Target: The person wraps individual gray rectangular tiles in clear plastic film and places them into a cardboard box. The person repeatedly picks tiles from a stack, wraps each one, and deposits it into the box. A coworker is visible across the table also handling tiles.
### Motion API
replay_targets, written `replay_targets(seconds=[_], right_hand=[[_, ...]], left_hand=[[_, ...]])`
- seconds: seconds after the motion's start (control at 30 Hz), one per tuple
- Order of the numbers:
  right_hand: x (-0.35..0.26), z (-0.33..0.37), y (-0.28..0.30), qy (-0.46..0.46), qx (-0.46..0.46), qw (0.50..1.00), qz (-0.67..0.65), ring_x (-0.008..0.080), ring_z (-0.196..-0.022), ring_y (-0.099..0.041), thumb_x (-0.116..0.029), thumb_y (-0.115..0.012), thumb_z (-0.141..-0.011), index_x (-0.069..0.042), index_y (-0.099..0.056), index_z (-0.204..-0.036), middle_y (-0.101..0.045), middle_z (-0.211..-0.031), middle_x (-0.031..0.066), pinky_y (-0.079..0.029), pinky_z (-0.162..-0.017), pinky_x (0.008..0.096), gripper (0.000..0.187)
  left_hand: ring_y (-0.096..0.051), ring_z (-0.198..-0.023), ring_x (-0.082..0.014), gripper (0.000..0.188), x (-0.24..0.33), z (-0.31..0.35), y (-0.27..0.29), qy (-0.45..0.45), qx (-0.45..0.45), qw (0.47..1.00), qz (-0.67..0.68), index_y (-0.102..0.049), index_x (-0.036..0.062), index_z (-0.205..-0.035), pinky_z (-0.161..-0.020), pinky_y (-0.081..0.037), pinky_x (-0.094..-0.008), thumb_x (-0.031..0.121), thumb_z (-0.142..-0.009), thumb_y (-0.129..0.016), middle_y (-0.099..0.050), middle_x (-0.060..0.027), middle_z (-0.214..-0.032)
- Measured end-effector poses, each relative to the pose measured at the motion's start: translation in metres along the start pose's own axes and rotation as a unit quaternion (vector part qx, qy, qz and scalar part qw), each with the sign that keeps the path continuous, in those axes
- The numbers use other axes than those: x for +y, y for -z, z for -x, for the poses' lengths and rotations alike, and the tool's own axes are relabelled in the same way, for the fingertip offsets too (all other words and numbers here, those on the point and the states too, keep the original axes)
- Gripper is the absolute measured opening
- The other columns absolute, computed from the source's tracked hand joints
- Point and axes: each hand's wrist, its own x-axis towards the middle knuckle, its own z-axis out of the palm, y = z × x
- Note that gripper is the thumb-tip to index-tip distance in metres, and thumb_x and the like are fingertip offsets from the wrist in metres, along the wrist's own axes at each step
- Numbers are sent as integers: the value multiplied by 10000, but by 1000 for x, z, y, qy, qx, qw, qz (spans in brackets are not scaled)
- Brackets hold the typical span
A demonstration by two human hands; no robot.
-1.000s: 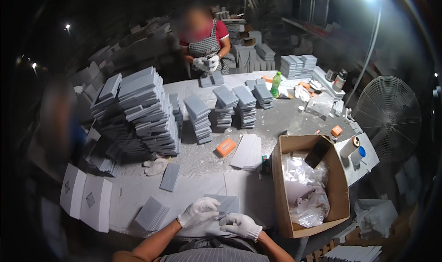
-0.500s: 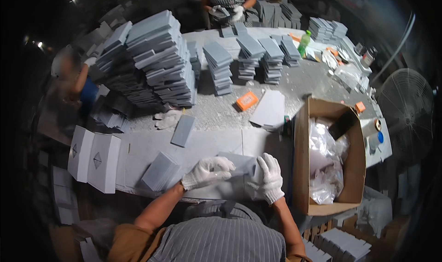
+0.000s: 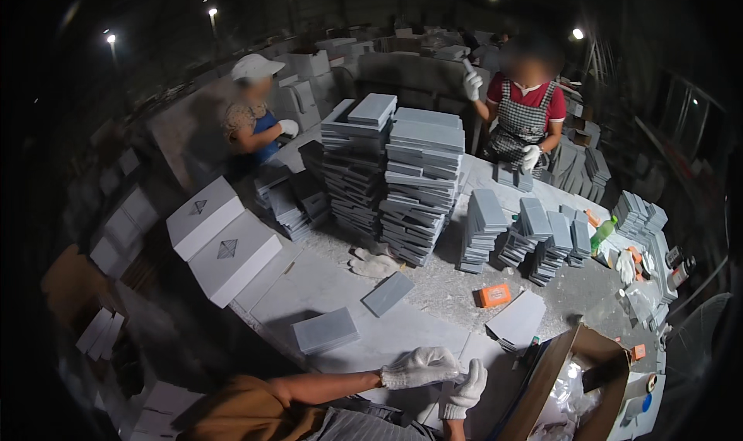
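My left hand [image 3: 422, 366], in a white knitted glove, reaches in from the left over the front of the table with its fingers curled. Close beside its fingertips, my right hand [image 3: 466, 391], gloved alike, is raised with its fingers bent together. Whatever they pinch is too small or hidden to make out. Left of my hands lies a short stack of grey slabs [image 3: 325, 331]. A single grey slab [image 3: 388, 294] rests just beyond it, near a pair of crumpled white gloves [image 3: 373, 263].
Tall stacks of grey slabs [image 3: 424, 185] rise at the back. White boxes [image 3: 236, 259] stand at the left edge, an open carton [image 3: 576, 348] with clear plastic at right. An orange box [image 3: 494, 295] sits beside white sheets [image 3: 517, 319]. Two co-workers stand across the table.
The view has tilted up and swung left, bringing both co-workers fully in. My hands have come together from either side of a grey slab, which no longer shows between them.
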Motion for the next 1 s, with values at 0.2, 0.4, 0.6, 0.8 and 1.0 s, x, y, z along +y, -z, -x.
replay_targets(seconds=[0.2, 0.4, 0.6, 0.8, 1.0], right_hand=[[-6, -22, 2, 2, 16, 996, -86, 300, -967, -670, -52, -635, -798, -43, -696, -1101, -711, -1010, 115, -527, -873, 378, 309], [-15, -47, 18, -32, -4, 987, -158, 362, -953, -662, -144, -580, -880, -62, -687, -1091, -702, -975, 146, -507, -877, 449, 251], [-26, -68, 31, -64, 17, 972, -223, 340, -990, -667, -92, -625, -878, -45, -702, -1046, -717, -976, 108, -516, -887, 418, 191], [-41, -76, 72, 15, -41, 974, -224, 342, -958, -678, -158, -611, -891, -44, -702, -1019, -713, -972, 124, -513, -921, 433, 195], [-46, -24, 107, 107, -313, 932, -151, 233, -972, -668, -313, -635, -898, -146, -692, -1023, -697, -1018, 47, -498, -966, 418, 216]], left_hand=[[-632, -1023, -147, 154, 4, 2, 8, -93, 19, 995, 13, -658, 12, -1063, -912, -507, -294, 90, -931, -652, -695, -96, -1079], [-621, -986, -121, 170, 16, -2, 13, -57, 50, 996, 48, -656, 6, -1087, -882, -501, -261, 84, -945, -604, -689, -67, -1055], [-621, -968, -106, 171, 22, -19, 20, -77, 29, 995, -51, -645, 10, -1031, -835, -515, -268, 163, -955, -644, -692, -74, -1049], [-642, -953, -170, 73, 21, -5, 29, -62, -110, 992, 16, -631, 30, -929, -846, -526, -341, 93, -918, -668, -693, -104, -1004], [-640, -808, -160, 177, 24, 23, 36, 145, -258, 936, -189, -694, 0, -929, -743, -506, -307, 171, -887, -713, -692, -71, -864]])
